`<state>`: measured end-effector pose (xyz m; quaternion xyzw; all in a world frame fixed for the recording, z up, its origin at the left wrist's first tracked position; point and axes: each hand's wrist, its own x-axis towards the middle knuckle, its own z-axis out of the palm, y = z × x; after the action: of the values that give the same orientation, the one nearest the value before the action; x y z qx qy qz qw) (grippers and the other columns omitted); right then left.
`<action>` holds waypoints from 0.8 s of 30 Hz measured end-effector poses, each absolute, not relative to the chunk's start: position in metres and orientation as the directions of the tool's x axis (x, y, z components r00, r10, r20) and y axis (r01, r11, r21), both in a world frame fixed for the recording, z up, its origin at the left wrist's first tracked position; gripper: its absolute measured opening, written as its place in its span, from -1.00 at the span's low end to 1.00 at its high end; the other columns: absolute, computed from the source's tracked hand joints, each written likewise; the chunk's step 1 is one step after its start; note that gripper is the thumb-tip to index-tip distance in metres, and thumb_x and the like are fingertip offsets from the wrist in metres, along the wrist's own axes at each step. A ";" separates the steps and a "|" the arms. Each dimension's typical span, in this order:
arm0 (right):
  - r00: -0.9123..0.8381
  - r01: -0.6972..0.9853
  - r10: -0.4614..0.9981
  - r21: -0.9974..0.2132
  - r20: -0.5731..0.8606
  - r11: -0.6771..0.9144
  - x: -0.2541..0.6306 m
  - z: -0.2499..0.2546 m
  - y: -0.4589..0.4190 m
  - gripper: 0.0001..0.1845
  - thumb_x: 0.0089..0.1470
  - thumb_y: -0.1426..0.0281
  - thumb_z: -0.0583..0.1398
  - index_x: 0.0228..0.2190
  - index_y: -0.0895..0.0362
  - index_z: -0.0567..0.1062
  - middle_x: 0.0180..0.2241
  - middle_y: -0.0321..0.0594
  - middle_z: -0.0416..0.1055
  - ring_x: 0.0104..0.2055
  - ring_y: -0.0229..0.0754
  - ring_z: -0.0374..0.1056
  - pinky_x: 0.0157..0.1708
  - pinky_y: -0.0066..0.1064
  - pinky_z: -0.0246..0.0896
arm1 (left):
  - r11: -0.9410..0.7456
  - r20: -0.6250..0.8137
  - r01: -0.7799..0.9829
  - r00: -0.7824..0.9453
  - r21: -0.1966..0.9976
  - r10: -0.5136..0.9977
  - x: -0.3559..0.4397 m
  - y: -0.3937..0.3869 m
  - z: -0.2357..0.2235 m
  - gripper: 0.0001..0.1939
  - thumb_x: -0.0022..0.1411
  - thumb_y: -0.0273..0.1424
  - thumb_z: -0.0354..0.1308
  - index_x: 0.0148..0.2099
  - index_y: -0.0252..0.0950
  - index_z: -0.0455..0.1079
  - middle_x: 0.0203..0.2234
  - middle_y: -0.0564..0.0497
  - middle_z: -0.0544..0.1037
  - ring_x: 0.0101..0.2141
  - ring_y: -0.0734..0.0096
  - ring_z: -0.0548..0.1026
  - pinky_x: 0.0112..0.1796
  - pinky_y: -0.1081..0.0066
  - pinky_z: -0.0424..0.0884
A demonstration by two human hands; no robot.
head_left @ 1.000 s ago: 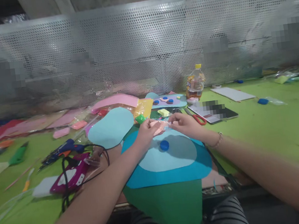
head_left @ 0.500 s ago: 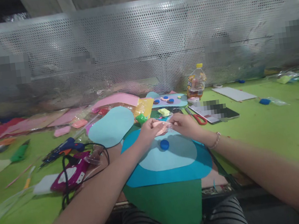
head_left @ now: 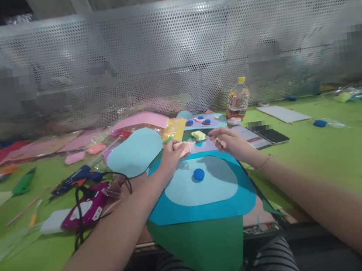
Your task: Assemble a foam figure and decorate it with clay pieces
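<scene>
My left hand [head_left: 172, 155] is closed on a plastic-wrapped packet of pale pink clay [head_left: 185, 148], above the upper edge of the paper shapes. Apart from it, my right hand [head_left: 230, 142] has its fingers bent around what looks like a small lump of the same pink clay [head_left: 220, 143], partly hidden by the fingers. Below both hands, a round blue clay piece [head_left: 199, 175] rests on a light blue paper oval [head_left: 188, 194]. That oval lies on a larger bright blue sheet [head_left: 164, 214], with a green sheet [head_left: 204, 247] hanging over the table edge beneath.
A pale yellow clay packet [head_left: 198, 135] lies just beyond my hands. To the left are a blue glue gun [head_left: 77, 178], a magenta device [head_left: 89, 210] with black cord, and a light blue cutout [head_left: 133, 152]. A bottle [head_left: 238, 100] and a phone [head_left: 275, 134] are at right.
My hands have moved apart: the left slightly left with the clay packet, the right to the right and up, away from the packet. The blue clay piece has stayed put.
</scene>
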<state>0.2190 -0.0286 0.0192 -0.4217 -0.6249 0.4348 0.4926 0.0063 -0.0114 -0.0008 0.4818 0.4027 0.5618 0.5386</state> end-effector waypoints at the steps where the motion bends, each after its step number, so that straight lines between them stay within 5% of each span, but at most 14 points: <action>1: -0.201 0.131 0.948 -0.952 0.248 0.277 0.217 0.018 -0.029 -0.84 -0.05 0.45 0.02 -0.36 0.16 0.34 -0.48 -0.31 0.27 -0.59 -0.37 0.11 -0.60 -0.47 0.04 | -0.099 0.110 -0.209 0.045 0.973 0.993 0.007 -0.012 -0.001 -0.66 -0.06 -0.32 0.31 -0.34 -0.31 0.20 -0.44 0.07 0.41 -0.46 0.55 0.46 -0.40 0.45 0.48; 7: -0.410 0.432 0.817 -0.702 0.406 0.566 0.211 0.010 -0.035 -0.70 0.10 0.41 -0.03 -0.16 0.13 0.39 -0.41 -0.25 0.34 -0.45 -0.28 0.22 -0.43 -0.42 0.16 | -0.056 0.107 -0.263 0.181 0.963 0.978 0.010 -0.018 -0.001 -0.64 -0.06 -0.30 0.30 -0.32 -0.31 0.20 -0.41 0.06 0.42 -0.44 0.56 0.46 -0.36 0.44 0.47; 12: -0.426 0.547 0.782 -0.559 0.455 0.623 0.203 0.018 -0.047 -0.66 0.17 0.29 -0.03 -0.11 0.12 0.40 -0.42 -0.20 0.38 -0.39 -0.20 0.27 -0.35 -0.36 0.17 | -0.031 0.096 -0.310 0.198 0.950 0.975 0.012 -0.021 -0.001 -0.64 -0.06 -0.30 0.31 -0.31 -0.31 0.21 -0.37 0.05 0.43 -0.40 0.54 0.46 -0.31 0.42 0.46; 20: -0.554 0.517 0.759 -0.574 0.342 0.635 0.201 0.017 -0.049 -0.61 0.15 0.27 0.02 -0.01 0.11 0.33 -0.66 -0.42 0.10 -0.62 -0.31 0.04 -0.61 -0.47 -0.03 | -0.028 0.106 -0.332 0.219 0.943 0.970 0.013 -0.024 0.001 -0.66 -0.04 -0.29 0.30 -0.33 -0.31 0.21 -0.39 0.04 0.44 -0.37 0.53 0.45 -0.26 0.39 0.45; 24: -0.628 0.541 0.738 -0.544 0.247 0.641 0.200 0.018 -0.053 -0.64 0.15 0.31 0.03 -0.02 0.11 0.29 -0.63 -0.41 0.17 -0.61 -0.31 0.09 -0.58 -0.47 0.00 | -0.032 0.115 -0.330 0.234 0.943 0.965 0.016 -0.030 0.004 -0.66 -0.04 -0.31 0.29 -0.34 -0.31 0.19 -0.44 0.05 0.45 -0.38 0.51 0.46 -0.25 0.35 0.44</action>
<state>0.2003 -0.0525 0.0182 -0.3649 -0.8762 0.2147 0.2303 0.0159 -0.0299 0.0041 0.4885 0.3250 0.5268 0.6150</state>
